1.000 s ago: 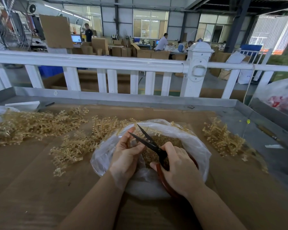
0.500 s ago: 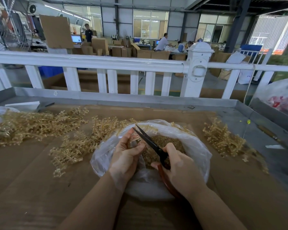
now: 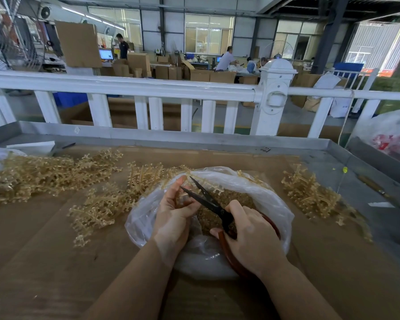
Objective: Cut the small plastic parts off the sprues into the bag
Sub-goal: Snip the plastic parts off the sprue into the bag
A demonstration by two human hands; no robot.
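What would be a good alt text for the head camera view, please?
A person's right hand works black scissors with red handles on a sprue pinched in the left hand, over a clear plastic bag of amber parts. More sprues lie on the cardboard-covered table.

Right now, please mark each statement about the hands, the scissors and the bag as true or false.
1. The right hand holds the scissors. True.
2. The scissors' blades are closed. False: they are apart.
3. The left hand is empty. False: it holds a sprue over the bag.
4. The bag holds cut parts. True.
5. All sprue piles lie left of the bag. False: one pile lies to its right.
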